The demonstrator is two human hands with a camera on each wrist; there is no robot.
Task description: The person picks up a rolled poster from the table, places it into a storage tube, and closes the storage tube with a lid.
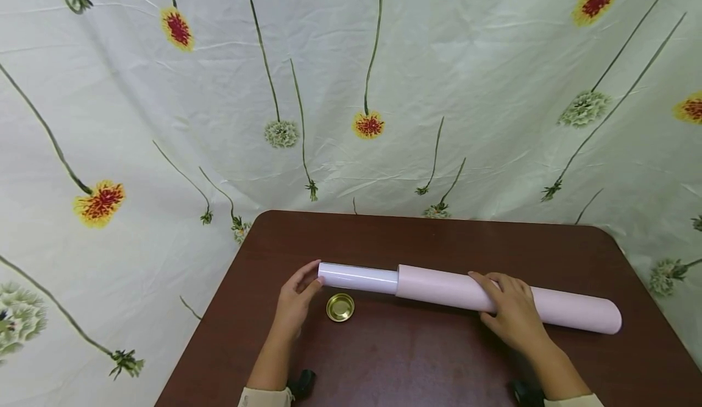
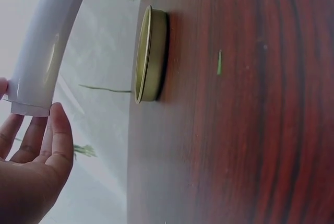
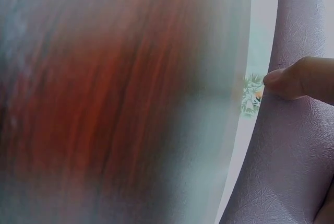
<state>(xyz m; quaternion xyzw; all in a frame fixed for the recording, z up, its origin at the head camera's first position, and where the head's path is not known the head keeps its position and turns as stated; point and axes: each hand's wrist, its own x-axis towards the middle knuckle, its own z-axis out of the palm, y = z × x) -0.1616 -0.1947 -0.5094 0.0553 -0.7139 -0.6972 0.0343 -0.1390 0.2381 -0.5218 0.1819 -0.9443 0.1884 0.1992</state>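
A long pale pink tube (image 1: 450, 286) lies slantwise across my front, its textured surface close up in the right wrist view. Out of its left end sticks a glossy white roll (image 1: 359, 278), which looks like rolled paper. My left hand (image 1: 294, 297) holds the roll's free end between thumb and fingers. Around the tube's middle, my right hand (image 1: 512, 309) grips with the thumb on the near side and fingers over the top. Just below the roll, a round gold lid (image 1: 340, 307) rests hollow side up, near my left hand. How far the roll reaches inside the tube is hidden.
The dark brown wooden table (image 1: 417, 358) has rounded far corners. Behind it hangs a white flower-printed cloth (image 1: 230, 90). A small green speck (image 2: 219, 62) shows on the tabletop in the left wrist view.
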